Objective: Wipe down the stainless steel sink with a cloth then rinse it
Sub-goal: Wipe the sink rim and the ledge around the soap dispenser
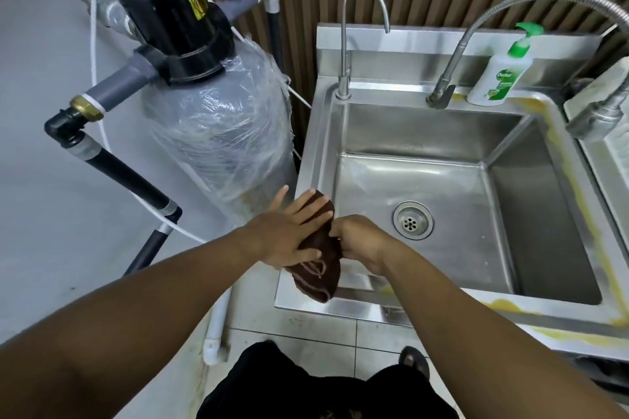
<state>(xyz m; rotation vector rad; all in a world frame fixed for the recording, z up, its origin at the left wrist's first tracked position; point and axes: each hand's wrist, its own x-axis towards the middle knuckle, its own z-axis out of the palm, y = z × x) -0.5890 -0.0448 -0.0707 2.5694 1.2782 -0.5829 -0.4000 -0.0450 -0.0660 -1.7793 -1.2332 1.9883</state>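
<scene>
Holding: dark brown terry cloth [320,277] lies over the near-left rim of the square stainless steel sink [315,146], apparently being gathered into a wiping pad.
Left hand [284,236]: fingers straight and spread, pinning the cloth down.
Right hand [362,241]: fingers curled, pinching the cloth's edge.
Progress: wiping seems barely begun; rinsing not yet started.

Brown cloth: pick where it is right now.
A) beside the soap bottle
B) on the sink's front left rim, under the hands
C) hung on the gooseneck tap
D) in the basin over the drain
B: the brown cloth lies on the sink rim at the front left, the left hand flat on it, the right hand gripping its edge.
</scene>
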